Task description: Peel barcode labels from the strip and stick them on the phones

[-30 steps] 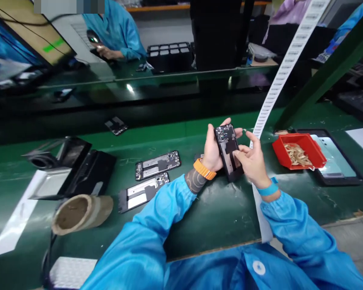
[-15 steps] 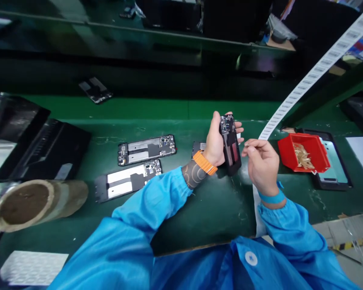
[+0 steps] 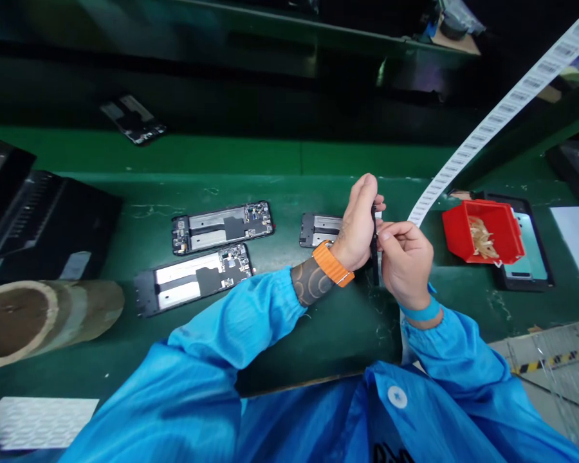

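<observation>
An opened phone body (image 3: 375,251) stands nearly edge-on in my left hand (image 3: 359,222), whose fingers wrap round it from behind. My right hand (image 3: 406,260) is closed in a pinch, its fingertips against the right face of that phone; whatever sits between them is too small to make out. Beyond my left wrist lies another phone body (image 3: 313,229), partly covered by the hand. Two more opened phone bodies with bare circuit boards, an upper one (image 3: 222,227) and a lower one (image 3: 193,283), rest on the green bench left of my left forearm.
A red bin (image 3: 504,231) holding thin pale strips stands on the right, over a dark phone-like frame (image 3: 535,247). Behind my right hand, a barcode label strip (image 3: 477,138) slopes upward. At left are a cardboard tube (image 3: 84,315), a black box (image 3: 53,225) and, farther back, another phone body (image 3: 132,119).
My left hand has turned the phone from face-visible to edge-on. My right fingertips have come left to meet it. The whole view has shifted slightly.
</observation>
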Tool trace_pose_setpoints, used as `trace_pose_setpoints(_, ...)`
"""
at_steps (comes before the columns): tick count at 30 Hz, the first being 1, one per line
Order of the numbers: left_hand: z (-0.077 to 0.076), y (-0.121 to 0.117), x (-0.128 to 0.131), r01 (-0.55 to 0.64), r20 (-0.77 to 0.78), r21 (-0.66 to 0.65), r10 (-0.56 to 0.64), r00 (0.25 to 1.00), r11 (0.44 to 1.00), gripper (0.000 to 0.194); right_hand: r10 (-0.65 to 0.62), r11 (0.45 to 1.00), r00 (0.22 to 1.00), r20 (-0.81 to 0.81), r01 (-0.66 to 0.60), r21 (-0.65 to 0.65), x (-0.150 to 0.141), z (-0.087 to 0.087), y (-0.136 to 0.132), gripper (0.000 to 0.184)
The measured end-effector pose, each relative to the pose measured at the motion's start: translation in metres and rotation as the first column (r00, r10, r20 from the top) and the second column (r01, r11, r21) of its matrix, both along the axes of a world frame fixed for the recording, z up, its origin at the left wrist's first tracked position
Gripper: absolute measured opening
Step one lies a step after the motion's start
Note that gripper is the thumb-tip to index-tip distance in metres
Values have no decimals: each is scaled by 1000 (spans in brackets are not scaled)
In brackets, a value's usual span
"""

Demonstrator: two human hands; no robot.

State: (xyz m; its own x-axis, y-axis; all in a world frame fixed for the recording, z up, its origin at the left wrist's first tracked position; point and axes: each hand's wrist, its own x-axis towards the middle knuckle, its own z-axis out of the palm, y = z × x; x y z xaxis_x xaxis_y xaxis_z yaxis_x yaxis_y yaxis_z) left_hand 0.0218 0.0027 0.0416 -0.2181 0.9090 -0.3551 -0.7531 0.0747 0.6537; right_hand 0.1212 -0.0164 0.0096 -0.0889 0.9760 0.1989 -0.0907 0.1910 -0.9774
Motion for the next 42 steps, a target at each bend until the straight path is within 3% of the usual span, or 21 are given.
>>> trace_pose_setpoints(23,9,-5,2,-39,-3,16,39,999,999,33,-54,992,996,73,46,117,-1,5,-2,15)
trace_pose_setpoints(32,13,-5,1,-8,18,20,8,1000,1000,33,-4,991,995,102,-10,136,3,5,1,13)
trace_pose_setpoints(42,16,-8,0,40,-94,47,-35,995,998,29,63,991,995,72,-71,115,7,8,5,12)
